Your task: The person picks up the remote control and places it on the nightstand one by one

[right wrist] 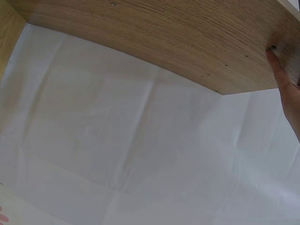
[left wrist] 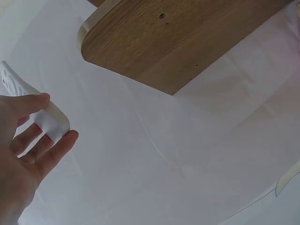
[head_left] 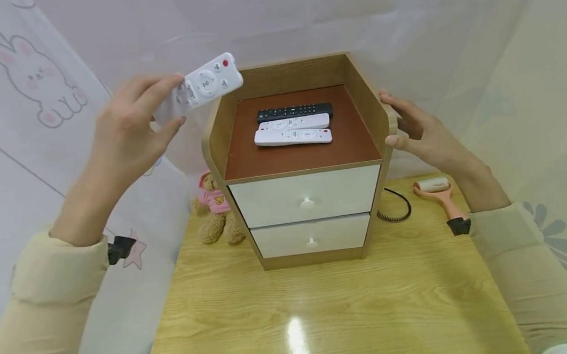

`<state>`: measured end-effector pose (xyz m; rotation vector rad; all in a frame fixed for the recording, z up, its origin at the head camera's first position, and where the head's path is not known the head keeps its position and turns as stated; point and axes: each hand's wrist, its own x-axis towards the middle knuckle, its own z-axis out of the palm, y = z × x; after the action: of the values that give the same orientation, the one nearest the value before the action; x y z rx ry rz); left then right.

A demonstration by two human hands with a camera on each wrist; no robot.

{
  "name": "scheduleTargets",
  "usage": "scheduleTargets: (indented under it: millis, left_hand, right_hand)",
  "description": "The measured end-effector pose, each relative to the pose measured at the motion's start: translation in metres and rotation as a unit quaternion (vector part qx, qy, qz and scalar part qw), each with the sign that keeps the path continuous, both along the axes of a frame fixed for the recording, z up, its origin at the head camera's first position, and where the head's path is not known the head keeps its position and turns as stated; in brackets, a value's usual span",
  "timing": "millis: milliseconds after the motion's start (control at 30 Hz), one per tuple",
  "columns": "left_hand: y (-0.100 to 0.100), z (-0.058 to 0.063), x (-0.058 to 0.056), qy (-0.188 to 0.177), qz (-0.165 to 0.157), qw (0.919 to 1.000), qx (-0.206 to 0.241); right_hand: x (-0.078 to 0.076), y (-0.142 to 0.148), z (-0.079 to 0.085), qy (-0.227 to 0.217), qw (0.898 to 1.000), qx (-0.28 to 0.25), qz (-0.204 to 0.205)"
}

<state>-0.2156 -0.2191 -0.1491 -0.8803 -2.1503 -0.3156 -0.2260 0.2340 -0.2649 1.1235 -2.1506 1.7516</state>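
A white remote control with a red button is pinched between the thumb and fingers of my left hand, raised to the left of a small wooden cabinet. The left wrist view shows the thumb on one face of this remote and fingers around its end. My right hand rests against the cabinet's right side panel, thumb near its front edge. On the cabinet's brown top shelf lie a black remote and two white remotes, the nearer one partly overlapping the other.
Two white drawers with round knobs are closed in the cabinet front. A teddy bear in pink sits at its left. To the right lie a black coiled cord and a lint roller on the wooden table.
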Motion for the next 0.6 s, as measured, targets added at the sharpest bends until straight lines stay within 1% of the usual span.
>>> scheduleTargets:
  millis: [100,267,433,533,600]
  left_hand:
    - [0.008,0.004,0.0,-0.008,-0.006,0.9999,-0.008]
    - [0.019,0.008,-0.001,-0.009,-0.017,0.999,-0.04]
    - [0.03,0.007,-0.002,-0.023,-0.038,0.9971,-0.062]
    - [0.035,0.007,-0.002,-0.03,-0.042,0.9963,-0.069]
    - [0.038,0.007,-0.001,-0.031,-0.04,0.9961,-0.072]
  right_hand:
    - [0.0,0.0,-0.001,0.001,1.0,0.0,0.003]
    - [-0.001,0.0,-0.001,0.0,1.0,0.001,0.002]
    - [-0.005,0.003,-0.005,0.003,1.0,-0.004,0.007]
    - [-0.005,0.004,-0.005,0.005,1.0,-0.006,0.008]
    - [-0.003,0.002,-0.003,0.004,1.0,-0.004,0.005]
